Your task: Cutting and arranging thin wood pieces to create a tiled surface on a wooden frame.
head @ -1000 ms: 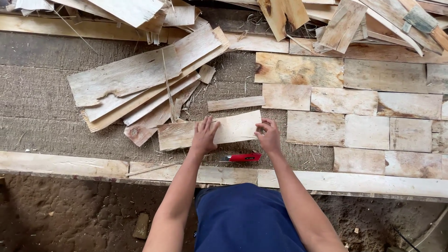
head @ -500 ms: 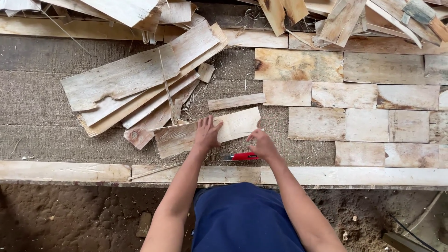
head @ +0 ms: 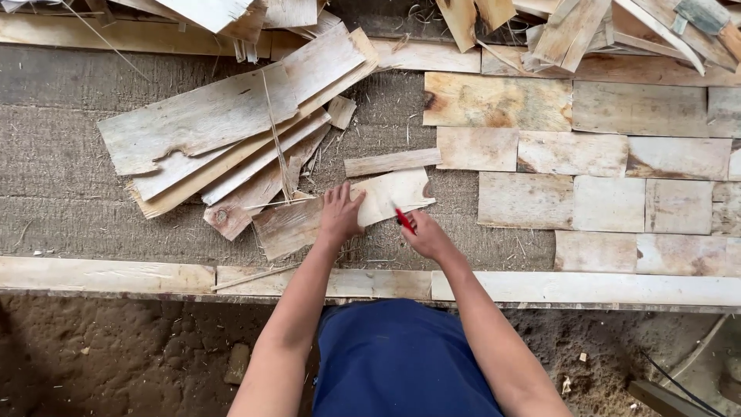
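Observation:
My left hand (head: 340,213) presses flat on a pale thin wooden sheet (head: 390,193) that lies tilted on the grey fibrous mat (head: 62,193). My right hand (head: 426,236) grips a red-handled tool (head: 404,221), its tip touching the lower edge of that sheet. A narrow wood strip (head: 392,161) lies just above the sheet.
A loose heap of long veneer pieces (head: 224,139) lies to the left. Trimmed rectangular sheets (head: 594,162) are laid edge to edge at the right. A long plank border (head: 540,286) runs along the near edge, with dirt ground (head: 116,355) below. Scrap wood (head: 587,31) piles at the back.
The red tool lay on the mat near the plank; my right hand has picked it up and brought it to the sheet. The sheet has tilted a little.

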